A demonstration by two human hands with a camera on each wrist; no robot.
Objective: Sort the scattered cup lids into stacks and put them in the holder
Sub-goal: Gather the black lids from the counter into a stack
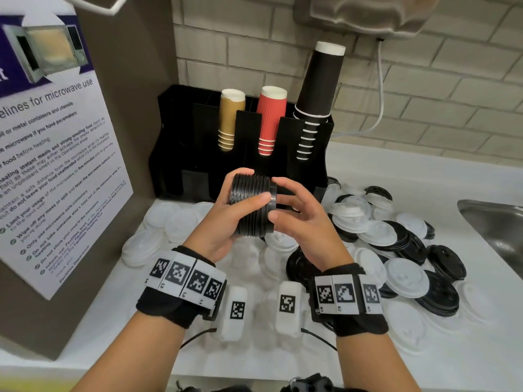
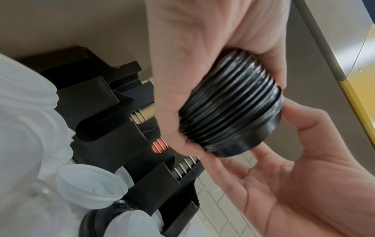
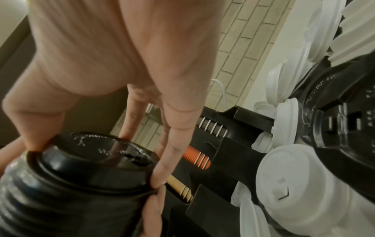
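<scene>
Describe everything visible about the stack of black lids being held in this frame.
The stack of black lids is a tight nest of glossy plastic cup lids, rims forming parallel ridges. It lies on its side in the air, in front of the black holder, above the scattered lids. The left hand grips the ridged side; the right hand holds the end lid by its rim, fingertips on its embossed top, sip-hole tab showing.

black lid stack (image 1: pixel 252 203) held sideways before the black holder (image 1: pixel 181 154); loose lids (image 1: pixel 376 236) beside.
</scene>
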